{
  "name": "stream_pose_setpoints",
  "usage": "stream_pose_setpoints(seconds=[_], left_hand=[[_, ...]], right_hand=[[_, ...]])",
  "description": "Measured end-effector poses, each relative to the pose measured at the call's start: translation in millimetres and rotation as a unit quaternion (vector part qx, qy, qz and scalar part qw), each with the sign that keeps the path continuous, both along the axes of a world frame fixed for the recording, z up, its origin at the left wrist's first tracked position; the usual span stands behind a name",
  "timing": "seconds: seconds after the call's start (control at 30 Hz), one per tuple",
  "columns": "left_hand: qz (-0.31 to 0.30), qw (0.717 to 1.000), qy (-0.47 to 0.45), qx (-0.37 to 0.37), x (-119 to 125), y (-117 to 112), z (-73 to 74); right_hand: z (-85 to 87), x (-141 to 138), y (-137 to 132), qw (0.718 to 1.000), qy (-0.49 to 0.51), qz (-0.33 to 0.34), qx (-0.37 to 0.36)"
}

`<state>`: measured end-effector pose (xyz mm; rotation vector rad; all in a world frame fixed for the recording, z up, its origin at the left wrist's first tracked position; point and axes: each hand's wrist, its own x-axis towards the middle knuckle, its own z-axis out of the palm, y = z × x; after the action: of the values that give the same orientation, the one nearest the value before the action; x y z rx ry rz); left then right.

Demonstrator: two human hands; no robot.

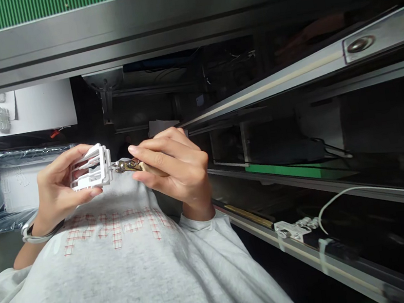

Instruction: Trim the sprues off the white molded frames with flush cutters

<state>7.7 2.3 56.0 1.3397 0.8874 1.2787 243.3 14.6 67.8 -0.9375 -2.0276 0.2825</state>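
Frame, white plastic, slotted (pixel 91 167): one, in the left grip (pixel 56 181), pinched along its edges with thumb on the near side and fingers on the far side, palm covering part of its outer end. Plier-like hand tool, metal (pixel 130 165): one, in the right grip (pixel 176 167), fingers bent round the handles and hiding most of them; its tip meets the frame's inner side, exact contact too small to tell. Grey shirt (pixel 130 283): below and behind both grips.

Surroundings. Green ribbed surface (pixel 59 4) with broad metal edge (pixel 156 17): beyond both grips, spanning the view. White worktop (pixel 47 104): beyond the left grip, carrying pale plastic parts (pixel 1 117). Plastic-lined box (pixel 22 157): left of the left grip, just behind the wrist, clear film over its rim. Metal rails (pixel 274 83): right of the right grip, running away from it. Green strip (pixel 285 170): between the rails. White cable (pixel 343 190) and metal bracket (pixel 292 230): farther right, nearer the body.
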Motion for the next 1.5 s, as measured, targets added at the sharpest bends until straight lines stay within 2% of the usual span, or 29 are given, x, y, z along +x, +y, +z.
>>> stream_pose_setpoints(seconds=[0.17,0.33,0.73,0.97,1.5], left_hand=[[0.005,1.000,0.001,-0.018,2.0,1.1,1.6],[-0.016,0.999,-0.010,-0.033,2.2,1.2,1.0],[-0.002,0.999,-0.013,-0.034,-0.9,0.5,-3.2],[-0.018,0.999,-0.023,-0.033,-1.1,0.9,-2.0],[0.001,0.998,0.026,-0.059,-5.7,-3.2,-0.8]], right_hand=[[2.9,2.4,-1.3,1.000,-0.024,-0.003,-0.003],[7.5,4.9,-2.2,0.999,-0.042,0.002,-0.014],[13.4,8.2,1.6,0.995,-0.097,0.019,0.003],[15.6,8.4,2.0,0.994,-0.109,0.028,0.007],[18.6,6.3,4.2,0.987,-0.150,0.055,0.030]])
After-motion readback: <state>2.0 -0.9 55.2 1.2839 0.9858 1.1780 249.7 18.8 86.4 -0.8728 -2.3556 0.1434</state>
